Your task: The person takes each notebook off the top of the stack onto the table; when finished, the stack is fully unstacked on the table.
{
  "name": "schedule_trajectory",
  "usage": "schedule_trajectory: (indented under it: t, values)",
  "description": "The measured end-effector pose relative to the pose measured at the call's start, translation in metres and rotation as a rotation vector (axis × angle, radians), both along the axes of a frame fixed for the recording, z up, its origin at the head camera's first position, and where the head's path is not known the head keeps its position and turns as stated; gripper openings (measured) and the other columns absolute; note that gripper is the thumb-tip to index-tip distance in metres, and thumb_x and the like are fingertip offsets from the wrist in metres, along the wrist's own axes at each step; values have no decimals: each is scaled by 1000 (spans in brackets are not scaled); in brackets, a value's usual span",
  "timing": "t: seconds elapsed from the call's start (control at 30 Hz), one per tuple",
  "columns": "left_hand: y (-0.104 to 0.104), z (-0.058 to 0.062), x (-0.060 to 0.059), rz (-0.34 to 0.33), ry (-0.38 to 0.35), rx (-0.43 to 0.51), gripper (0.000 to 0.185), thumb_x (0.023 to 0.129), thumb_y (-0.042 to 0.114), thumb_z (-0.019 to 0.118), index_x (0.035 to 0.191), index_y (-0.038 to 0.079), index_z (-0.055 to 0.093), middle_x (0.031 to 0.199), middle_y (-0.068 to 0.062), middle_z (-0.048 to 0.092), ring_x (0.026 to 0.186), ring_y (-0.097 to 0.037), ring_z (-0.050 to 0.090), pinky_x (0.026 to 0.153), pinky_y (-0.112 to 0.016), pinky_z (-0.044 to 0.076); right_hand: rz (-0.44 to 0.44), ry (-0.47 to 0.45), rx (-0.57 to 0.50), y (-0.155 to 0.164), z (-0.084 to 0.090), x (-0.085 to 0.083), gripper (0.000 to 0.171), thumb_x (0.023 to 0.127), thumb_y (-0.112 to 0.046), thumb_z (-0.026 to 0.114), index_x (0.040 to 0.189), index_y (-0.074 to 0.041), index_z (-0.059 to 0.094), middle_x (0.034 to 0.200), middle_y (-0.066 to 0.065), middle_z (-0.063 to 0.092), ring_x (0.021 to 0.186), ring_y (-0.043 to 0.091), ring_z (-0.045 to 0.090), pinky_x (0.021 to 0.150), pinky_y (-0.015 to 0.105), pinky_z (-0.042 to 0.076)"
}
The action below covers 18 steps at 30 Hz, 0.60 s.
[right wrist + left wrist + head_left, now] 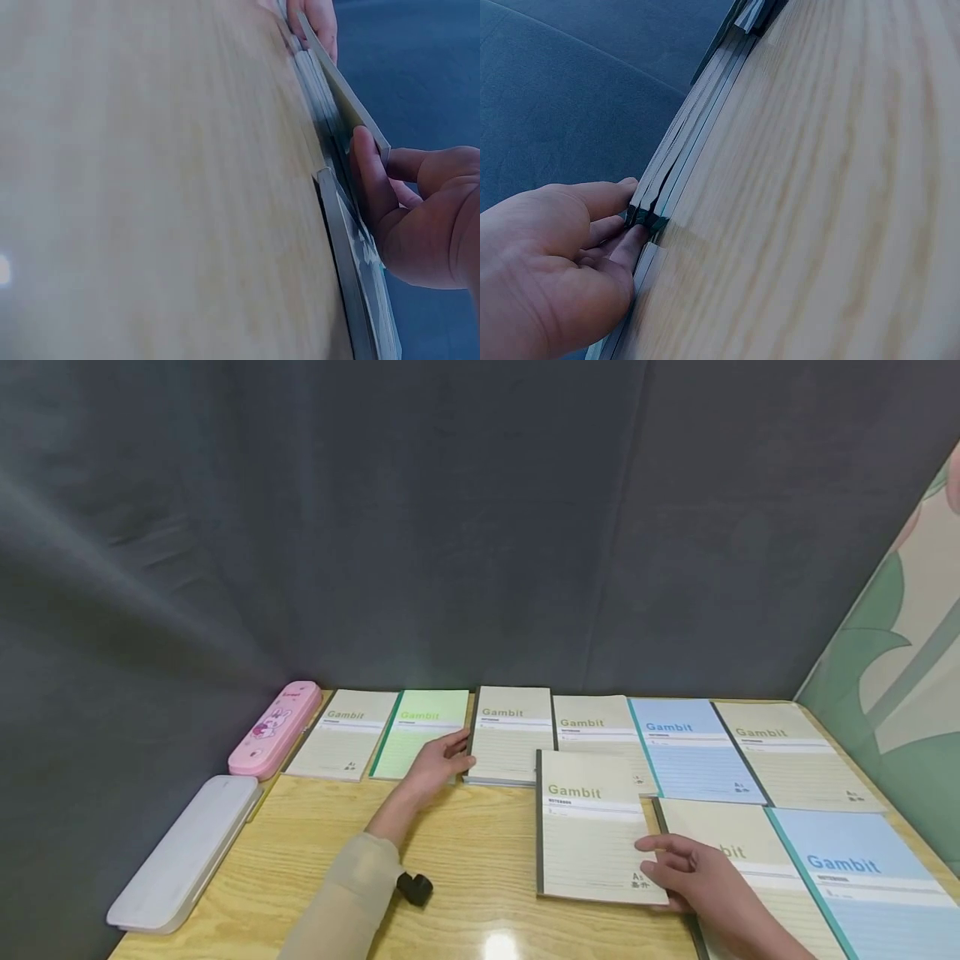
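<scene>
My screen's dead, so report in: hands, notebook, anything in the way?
Left hand touching the notebook stack at its left edge. Right hand pinching a cream notebook, right side raised off the table. Nothing visibly blocking it.

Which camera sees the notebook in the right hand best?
The head view: the notebook shows nearly its whole cover. Right wrist catches it almost edge-on; in the left wrist view I can't pick it out.
</scene>
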<state>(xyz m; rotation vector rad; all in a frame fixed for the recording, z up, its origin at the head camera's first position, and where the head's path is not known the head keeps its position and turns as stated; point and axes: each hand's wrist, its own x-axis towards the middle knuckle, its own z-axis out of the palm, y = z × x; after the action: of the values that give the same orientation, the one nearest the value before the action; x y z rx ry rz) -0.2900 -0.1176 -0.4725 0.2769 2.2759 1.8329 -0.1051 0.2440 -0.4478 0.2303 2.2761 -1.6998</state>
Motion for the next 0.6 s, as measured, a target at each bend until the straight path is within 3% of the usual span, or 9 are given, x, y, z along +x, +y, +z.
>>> schedule_trajectory:
  t: [0.1,0.4,0.6]
  values:
    - [3,-1,-1,0,10,0,61,98,5,66,153,0,40,152,-20,45,141,-33,42,111,-39,42,39,-1,22,8,1,9,49,99,-24,68,136,5,56,67,-2,38,59,16,46,62,33,56]
    - [3,3,2,-3,5,21,61,98,4,66,153,-2,40,152,-22,45,142,-34,41,112,-42,41,86,-16,96,22,-3,26,47,98,-28,68,131,4,60,75,3,58,60,18,54,61,34,55]
    - [2,-1,-1,-1,5,-1,62,98,5,66,153,0,40,152,-20,46,141,-32,42,111,-39,42,106,-49,63,30,-3,38,46,98,-26,68,132,4,60,66,0,47,51,15,44,53,34,48]
